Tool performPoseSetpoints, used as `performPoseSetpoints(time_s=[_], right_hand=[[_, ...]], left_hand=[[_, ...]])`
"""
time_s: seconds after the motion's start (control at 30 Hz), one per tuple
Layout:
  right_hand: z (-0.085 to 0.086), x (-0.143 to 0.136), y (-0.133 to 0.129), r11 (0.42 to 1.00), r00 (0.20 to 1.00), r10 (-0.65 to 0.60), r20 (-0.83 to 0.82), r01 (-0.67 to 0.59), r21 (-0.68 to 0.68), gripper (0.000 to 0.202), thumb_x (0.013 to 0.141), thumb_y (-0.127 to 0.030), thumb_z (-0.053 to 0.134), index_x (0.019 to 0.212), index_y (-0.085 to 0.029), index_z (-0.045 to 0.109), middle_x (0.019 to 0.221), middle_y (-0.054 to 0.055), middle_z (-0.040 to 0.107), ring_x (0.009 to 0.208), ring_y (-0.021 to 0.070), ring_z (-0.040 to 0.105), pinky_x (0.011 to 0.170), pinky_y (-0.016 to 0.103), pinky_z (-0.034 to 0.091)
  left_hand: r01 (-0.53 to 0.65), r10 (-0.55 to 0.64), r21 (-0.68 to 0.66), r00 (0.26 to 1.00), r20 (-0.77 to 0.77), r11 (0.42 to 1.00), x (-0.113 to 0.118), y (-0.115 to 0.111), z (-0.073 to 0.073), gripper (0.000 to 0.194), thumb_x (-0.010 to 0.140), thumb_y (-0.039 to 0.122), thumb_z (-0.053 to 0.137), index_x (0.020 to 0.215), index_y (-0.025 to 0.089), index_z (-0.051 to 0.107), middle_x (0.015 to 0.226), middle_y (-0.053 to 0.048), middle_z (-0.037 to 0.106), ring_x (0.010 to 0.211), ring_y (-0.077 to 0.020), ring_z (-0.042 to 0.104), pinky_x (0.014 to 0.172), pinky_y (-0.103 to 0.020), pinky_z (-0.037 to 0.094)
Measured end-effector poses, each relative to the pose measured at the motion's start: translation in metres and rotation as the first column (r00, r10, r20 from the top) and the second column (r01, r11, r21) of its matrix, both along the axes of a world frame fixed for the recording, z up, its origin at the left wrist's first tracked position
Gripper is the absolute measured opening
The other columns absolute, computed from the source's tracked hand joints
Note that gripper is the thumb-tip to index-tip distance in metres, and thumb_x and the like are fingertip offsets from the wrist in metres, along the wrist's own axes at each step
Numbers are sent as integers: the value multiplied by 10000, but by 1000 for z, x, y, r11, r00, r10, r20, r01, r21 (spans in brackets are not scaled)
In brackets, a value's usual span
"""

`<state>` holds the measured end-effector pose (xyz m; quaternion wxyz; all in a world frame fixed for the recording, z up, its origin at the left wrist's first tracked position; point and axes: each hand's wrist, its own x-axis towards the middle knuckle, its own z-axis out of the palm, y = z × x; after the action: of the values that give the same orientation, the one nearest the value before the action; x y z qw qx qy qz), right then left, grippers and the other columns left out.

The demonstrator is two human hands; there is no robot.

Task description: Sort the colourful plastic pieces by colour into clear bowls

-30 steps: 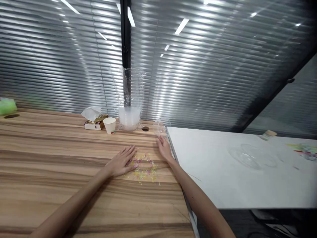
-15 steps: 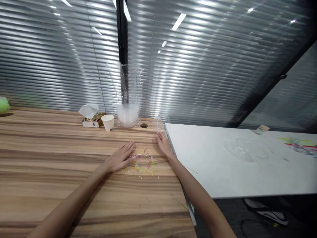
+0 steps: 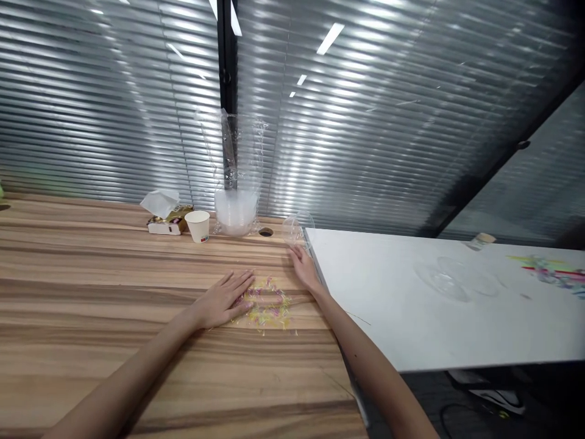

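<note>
From here I see the left hand [image 3: 222, 302] flat, thumb apart, at colourful scraps [image 3: 270, 315] on the table [image 3: 247, 384]. The right hand [image 3: 303, 269] meets a clear bowl [image 3: 298, 229]; its grip I can't tell.

Passable: wooden tabletop [image 3: 91, 292] left of left hand [image 3: 223, 303] | Obstacles behind: tissue box [image 3: 164, 227], paper cup [image 3: 198, 227], bagged containers [image 3: 236, 213]

Busy wood-grain tabletop [image 3: 192, 372] here: tissue pack [image 3: 165, 228] at the back, paper cup [image 3: 198, 227] right beside it, bagged plastic tubs [image 3: 236, 213] next, coloured snippets [image 3: 273, 318] scattered nearer, clear plastic pieces [image 3: 450, 279] on the adjoining white table [image 3: 375, 317]!
</note>
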<state>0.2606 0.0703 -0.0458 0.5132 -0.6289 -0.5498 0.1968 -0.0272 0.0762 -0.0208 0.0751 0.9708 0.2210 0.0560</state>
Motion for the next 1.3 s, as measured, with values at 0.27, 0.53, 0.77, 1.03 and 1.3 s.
performPoseSetpoints(time_s=[0.27, 0.53, 0.77, 1.03, 1.3], right_hand=[[-10, 4, 6, 1000, 999, 2, -47, 0, 25, 490, 941, -367, 426, 1377, -142, 439, 1323, 119, 541, 1244, 204, 506, 1097, 369, 357], [-1, 1, 1, 1000, 1000, 5, 23, -5, 22, 470, 939, -365, 430, 1340, -124, 480, 1298, 126, 561, 1226, 211, 522, 1083, 360, 377], [6, -10, -2, 996, 948, -73, 311, 83, -20, 390, 966, -286, 393, 1301, -121, 508, 1274, 126, 579, 1186, 204, 550, 1048, 339, 389], [16, -20, 1, 985, 902, -136, 410, 168, -42, 305, 970, -189, 400, 1225, -102, 544, 1176, 133, 634, 1089, 214, 599, 957, 313, 428], [11, -18, 8, 970, 849, -163, 503, 232, -76, 298, 989, -232, 374, 1217, -143, 544, 1126, 115, 641, 1031, 215, 601, 906, 293, 427]], left_hand=[[50, -51, 20, 998, 40, 999, 8, -33, 5, 726, 961, 585, 303, 1518, 234, -5, 1564, -87, 64, 1444, -272, 64, 1172, -465, 78], [134, -135, 19, 988, 79, 991, 25, -60, 14, 666, 973, 567, 276, 1519, 273, 32, 1569, -46, 120, 1445, -269, 102, 1174, -460, 86], [96, -96, 3, 994, 55, 995, 26, -56, 10, 662, 956, 609, 274, 1510, 260, 176, 1569, -40, 138, 1443, -289, 98, 1172, -453, 95], [31, -31, 25, 999, -15, 999, 17, -44, 7, 725, 947, 639, 210, 1506, 178, 188, 1548, -104, 162, 1440, -267, 134, 1159, -470, 121], [-91, 92, 96, 996, -14, 991, 13, -45, 2, 744, 924, 667, 243, 1498, 193, 242, 1548, -97, 197, 1430, -333, 140, 1143, -481, 166]])
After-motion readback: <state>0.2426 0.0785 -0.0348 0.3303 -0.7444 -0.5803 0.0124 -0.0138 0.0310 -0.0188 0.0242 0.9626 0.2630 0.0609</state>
